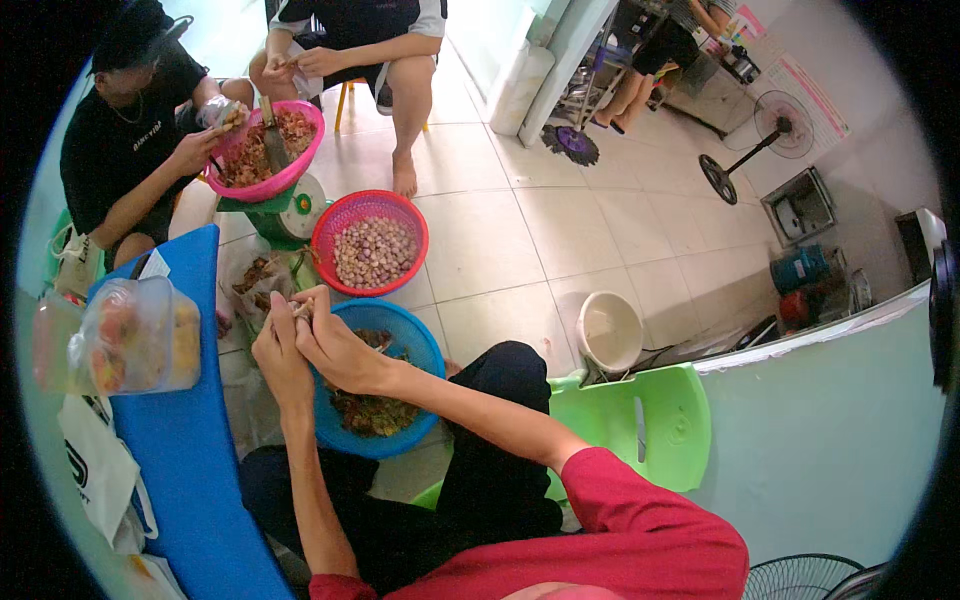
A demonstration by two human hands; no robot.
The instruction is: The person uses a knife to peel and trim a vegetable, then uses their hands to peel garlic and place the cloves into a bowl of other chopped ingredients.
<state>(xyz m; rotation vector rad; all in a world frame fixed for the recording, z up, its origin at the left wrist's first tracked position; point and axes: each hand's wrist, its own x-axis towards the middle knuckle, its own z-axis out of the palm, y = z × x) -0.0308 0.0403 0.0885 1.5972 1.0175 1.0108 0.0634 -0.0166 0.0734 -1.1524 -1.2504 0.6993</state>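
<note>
My left hand (283,364) and my right hand (346,351) meet at the fingertips, both pinching a small pale-brown piece (303,309), perhaps a shallot. Fingers hide most of it. Below my right forearm is a blue plastic basket (429,352) holding brown and greenish scraps (379,416). Just beyond it stands a red plastic basket (422,232) with many small, whitish-purple bulbs (375,251) that look like shallots. A clear plastic bag (251,289) with brown matter lies left of that basket.
Left, a blue table (169,450) bears a plastic tub of fruit (142,337). A person in black (142,142) works over a pink basket (319,142) on a green scale (300,210); another person (352,52) sits beside. At right are a green chair (667,427) and a cream bucket (611,330).
</note>
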